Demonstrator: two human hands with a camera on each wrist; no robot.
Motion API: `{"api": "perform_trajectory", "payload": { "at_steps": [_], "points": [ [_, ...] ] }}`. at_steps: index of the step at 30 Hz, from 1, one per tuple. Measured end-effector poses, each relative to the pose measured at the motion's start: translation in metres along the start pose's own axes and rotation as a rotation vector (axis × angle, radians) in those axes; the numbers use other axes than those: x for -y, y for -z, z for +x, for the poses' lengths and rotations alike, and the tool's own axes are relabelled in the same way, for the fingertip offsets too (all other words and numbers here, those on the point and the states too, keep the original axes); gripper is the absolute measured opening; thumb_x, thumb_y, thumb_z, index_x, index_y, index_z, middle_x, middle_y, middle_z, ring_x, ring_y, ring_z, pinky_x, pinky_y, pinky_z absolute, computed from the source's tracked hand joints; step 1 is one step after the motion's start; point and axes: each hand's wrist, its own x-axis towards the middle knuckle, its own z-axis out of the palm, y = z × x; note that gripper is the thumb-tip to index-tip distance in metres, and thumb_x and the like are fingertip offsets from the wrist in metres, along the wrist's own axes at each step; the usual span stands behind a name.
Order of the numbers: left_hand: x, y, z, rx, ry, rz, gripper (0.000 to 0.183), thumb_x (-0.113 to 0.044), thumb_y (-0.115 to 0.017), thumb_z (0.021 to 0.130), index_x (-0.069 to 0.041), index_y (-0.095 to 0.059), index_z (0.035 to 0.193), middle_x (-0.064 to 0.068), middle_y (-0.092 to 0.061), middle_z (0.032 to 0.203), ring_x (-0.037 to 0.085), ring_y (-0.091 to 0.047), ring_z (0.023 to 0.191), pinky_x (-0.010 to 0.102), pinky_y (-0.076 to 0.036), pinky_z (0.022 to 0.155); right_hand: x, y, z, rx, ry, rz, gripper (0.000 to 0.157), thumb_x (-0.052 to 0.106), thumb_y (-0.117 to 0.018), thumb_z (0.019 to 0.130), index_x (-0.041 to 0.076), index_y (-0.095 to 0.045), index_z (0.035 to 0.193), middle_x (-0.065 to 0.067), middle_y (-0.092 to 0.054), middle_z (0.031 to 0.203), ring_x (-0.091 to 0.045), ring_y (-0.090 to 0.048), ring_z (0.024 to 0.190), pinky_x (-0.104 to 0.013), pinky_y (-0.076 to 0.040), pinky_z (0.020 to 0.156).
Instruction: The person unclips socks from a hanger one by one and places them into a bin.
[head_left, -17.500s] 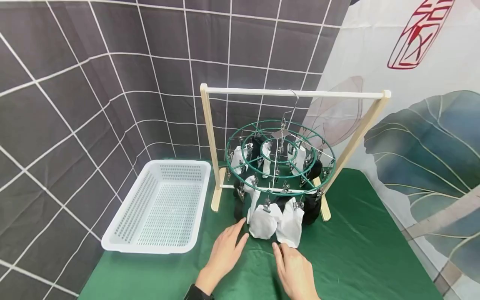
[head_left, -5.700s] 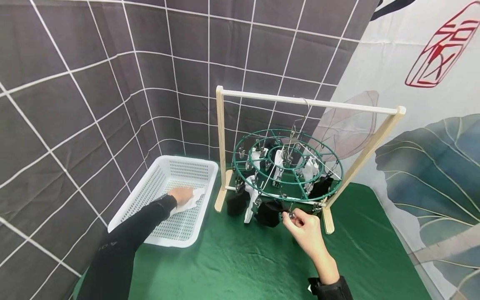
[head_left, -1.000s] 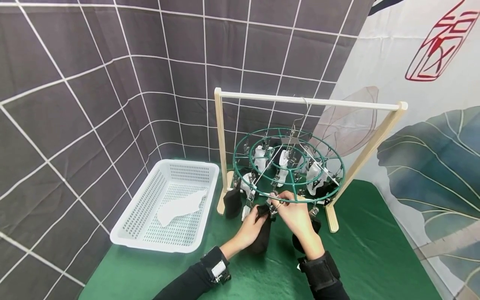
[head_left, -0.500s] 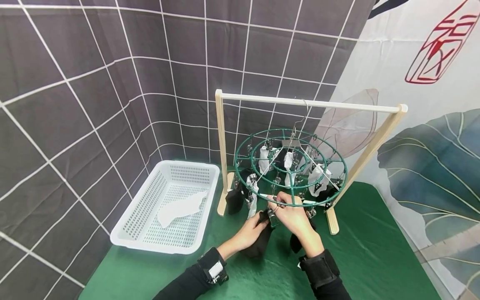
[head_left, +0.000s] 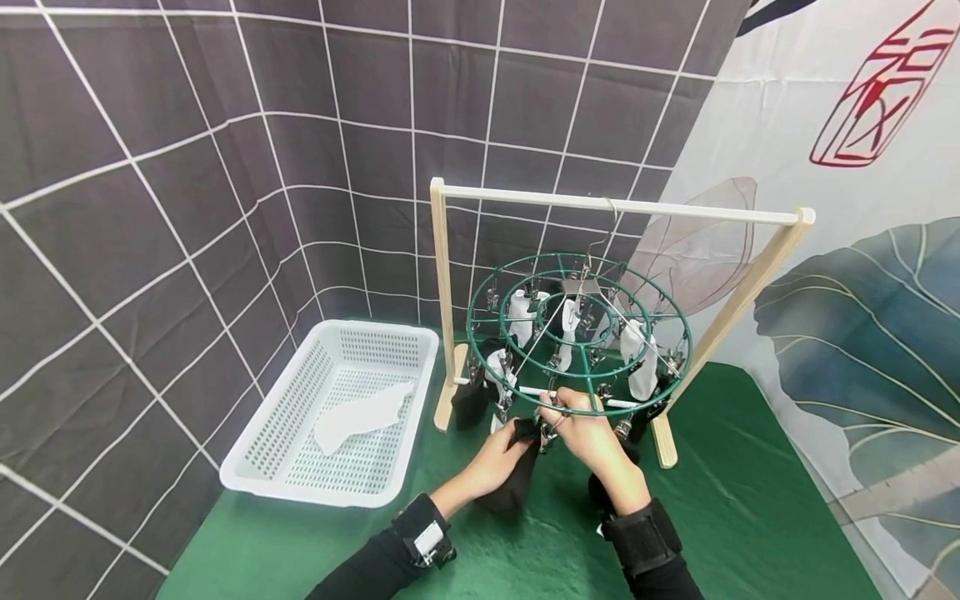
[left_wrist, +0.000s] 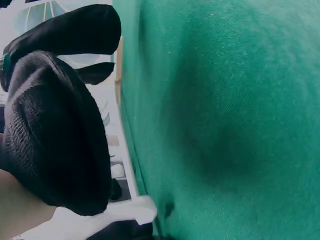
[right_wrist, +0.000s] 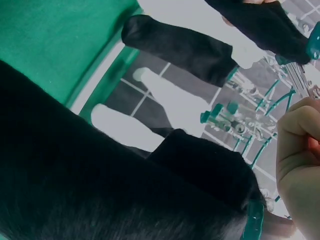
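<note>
In the head view my left hand (head_left: pixel 491 462) grips the top of a black sock (head_left: pixel 512 485), whose toe hangs below the fingers. My right hand (head_left: pixel 588 437) pinches a metal clip (head_left: pixel 547 437) under the front rim of a green round sock hanger (head_left: pixel 588 383). The sock's upper edge is right at the clip's jaws. The same dark knit sock (left_wrist: pixel 55 135) fills the left of the left wrist view. In the right wrist view the right fingers curl at the clip (right_wrist: pixel 298 77), and the black sock (right_wrist: pixel 265 27) reaches its green tip.
Several white socks (head_left: pixel 641 371) and black socks (head_left: pixel 471 404) hang from other clips. The hanger hooks on a wooden rack's white bar (head_left: pixel 660 207). At left stands a white basket (head_left: pixel 330 498) with one white sock (head_left: pixel 363 417) in it. Green cloth (head_left: pixel 720 500) covers the table.
Earlier my left hand was in the basket on a white sock; that sock now lies there and the hand holds a black one. In the last second the hanger only sways slightly.
</note>
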Motion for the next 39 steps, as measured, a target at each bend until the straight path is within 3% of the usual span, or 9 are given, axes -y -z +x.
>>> {"api": "perform_trajectory", "payload": {
  "at_steps": [4, 8, 15, 19, 23, 27, 32, 36, 39],
  "points": [
    [0.002, 0.008, 0.002, -0.024, 0.033, 0.123, 0.025, -0.021, -0.049, 0.098, -0.002, -0.058, 0.113, 0.017, -0.066, 0.109, 0.030, -0.062, 0.105, 0.042, -0.049, 0.085, -0.001, 0.002, 0.000, 0.001, -0.031, 0.017, 0.037, 0.019, -0.060, 0.094, 0.014, -0.041, 0.062, 0.008, -0.034, 0.056, -0.009, -0.031, 0.048, -0.023, -0.029, 0.049],
    [-0.002, 0.024, 0.004, -0.029, 0.058, 0.254, 0.016, -0.016, -0.051, 0.097, -0.005, -0.057, 0.105, 0.018, -0.067, 0.102, 0.034, -0.065, 0.097, 0.045, -0.051, 0.076, -0.002, 0.003, -0.002, 0.001, -0.058, 0.037, 0.036, 0.019, -0.060, 0.094, 0.014, -0.042, 0.063, 0.007, -0.036, 0.057, -0.010, -0.032, 0.049, -0.023, -0.029, 0.048],
    [-0.028, 0.074, 0.006, -0.004, 0.147, 0.602, 0.034, -0.014, -0.052, 0.096, -0.002, -0.050, 0.128, 0.020, -0.067, 0.095, 0.035, -0.066, 0.081, 0.045, -0.052, 0.065, -0.006, 0.003, -0.001, -0.047, -0.017, 0.040, 0.038, 0.016, -0.063, 0.092, 0.014, -0.039, 0.063, 0.008, -0.033, 0.058, -0.008, -0.028, 0.048, -0.023, -0.028, 0.047],
    [-0.034, 0.100, 0.010, -0.014, 0.109, 0.683, 0.033, -0.011, -0.054, 0.094, 0.000, -0.050, 0.125, 0.016, -0.065, 0.080, 0.029, -0.063, 0.066, 0.038, -0.049, 0.052, -0.006, 0.004, 0.000, -0.055, -0.022, -0.003, 0.041, 0.018, -0.064, 0.091, 0.015, -0.037, 0.061, 0.009, -0.029, 0.056, -0.008, -0.027, 0.048, -0.023, -0.027, 0.049],
    [-0.032, 0.130, 0.015, 0.018, 0.102, 0.734, 0.025, -0.008, -0.052, 0.094, 0.001, -0.051, 0.117, 0.013, -0.062, 0.077, 0.028, -0.062, 0.066, 0.036, -0.048, 0.052, -0.004, 0.007, 0.001, -0.036, -0.050, -0.013, 0.042, 0.021, -0.064, 0.091, 0.015, -0.037, 0.060, 0.009, -0.025, 0.054, -0.009, -0.025, 0.048, -0.024, -0.025, 0.049],
    [-0.015, 0.165, 0.023, 0.104, 0.153, 0.774, 0.018, -0.006, -0.048, 0.095, 0.000, -0.054, 0.112, 0.015, -0.064, 0.087, 0.031, -0.063, 0.074, 0.038, -0.051, 0.059, -0.002, 0.010, 0.001, -0.009, -0.088, 0.006, 0.041, 0.024, -0.063, 0.092, 0.014, -0.038, 0.060, 0.009, -0.026, 0.054, -0.010, -0.026, 0.048, -0.024, -0.025, 0.049],
    [0.028, 0.200, 0.023, 0.202, 0.247, 0.802, 0.025, -0.006, -0.051, 0.092, 0.001, -0.058, 0.115, 0.019, -0.064, 0.100, 0.032, -0.063, 0.085, 0.043, -0.053, 0.074, -0.003, 0.009, 0.000, 0.020, -0.115, 0.029, 0.040, 0.025, -0.061, 0.093, 0.014, -0.040, 0.061, 0.008, -0.032, 0.055, -0.010, -0.029, 0.049, -0.024, -0.028, 0.049],
    [0.059, 0.211, 0.017, 0.296, 0.409, 0.780, 0.034, -0.015, -0.051, 0.094, 0.004, -0.054, 0.122, 0.023, -0.061, 0.104, 0.034, -0.060, 0.090, 0.051, -0.048, 0.085, -0.004, 0.007, -0.001, 0.017, -0.111, 0.024, 0.040, 0.024, -0.062, 0.092, 0.014, -0.040, 0.061, 0.009, -0.030, 0.054, -0.010, -0.028, 0.048, -0.024, -0.027, 0.049],
    [0.077, 0.214, 0.011, 0.319, 0.526, 0.734, 0.040, -0.030, -0.053, 0.095, 0.003, -0.058, 0.118, 0.019, -0.063, 0.093, 0.031, -0.062, 0.082, 0.052, -0.049, 0.082, -0.004, 0.006, -0.003, 0.016, -0.112, 0.009, 0.041, 0.024, -0.063, 0.091, 0.014, -0.038, 0.060, 0.009, -0.026, 0.053, -0.009, -0.025, 0.047, -0.024, -0.025, 0.050]
  ]
}}
